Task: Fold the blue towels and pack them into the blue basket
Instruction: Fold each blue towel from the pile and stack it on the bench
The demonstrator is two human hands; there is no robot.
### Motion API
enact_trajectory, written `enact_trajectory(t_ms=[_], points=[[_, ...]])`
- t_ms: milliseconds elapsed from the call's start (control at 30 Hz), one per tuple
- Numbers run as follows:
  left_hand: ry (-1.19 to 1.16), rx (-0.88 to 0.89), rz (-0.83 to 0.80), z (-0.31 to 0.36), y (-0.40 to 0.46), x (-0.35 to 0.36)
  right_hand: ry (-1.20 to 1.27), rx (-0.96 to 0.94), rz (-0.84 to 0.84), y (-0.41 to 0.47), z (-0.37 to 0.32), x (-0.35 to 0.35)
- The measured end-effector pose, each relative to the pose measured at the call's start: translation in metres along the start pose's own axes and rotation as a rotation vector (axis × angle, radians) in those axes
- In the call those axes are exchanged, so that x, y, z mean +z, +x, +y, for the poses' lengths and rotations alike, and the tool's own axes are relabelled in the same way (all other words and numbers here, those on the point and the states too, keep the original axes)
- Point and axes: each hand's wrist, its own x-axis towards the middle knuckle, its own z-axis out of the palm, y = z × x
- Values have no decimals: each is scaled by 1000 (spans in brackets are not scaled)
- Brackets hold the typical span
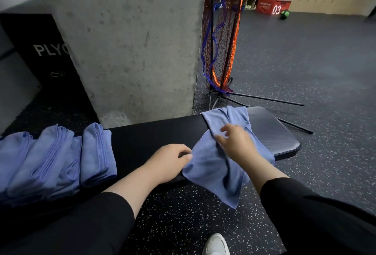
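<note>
An unfolded blue towel (211, 165) lies crumpled across the right part of the black padded bench (142, 141), one corner hanging over the front edge toward the floor. My left hand (171, 161) pinches the towel's left edge. My right hand (236, 143) hovers over the towel's middle with its fingers spread and loosely bent; whether it touches the cloth is unclear. Several folded blue towels (61, 161) sit side by side on the bench's left part. The blue basket is not in view.
A concrete pillar (126, 41) rises right behind the bench. A black plyo box (46, 55) stands to its left. A red and blue net on a tripod stand (221, 37) is behind the bench on the right. My white shoe (215, 244) is on the speckled floor.
</note>
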Motion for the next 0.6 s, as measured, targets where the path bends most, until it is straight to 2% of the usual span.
enact_trajectory(t_ms=[67,133,300,500,600], points=[[102,-44,-31,-4,3,6,-135,134,-30,4,30,2],[143,-64,-116,-5,5,10,-216,184,-116,4,47,7],[301,-44,-316,2,5,26,-147,245,-98,11,59,12],[394,70,-394,16,18,52,-61,314,-144,19,67,16],[415,120,-409,24,20,62,5,287,-48,13,55,3]])
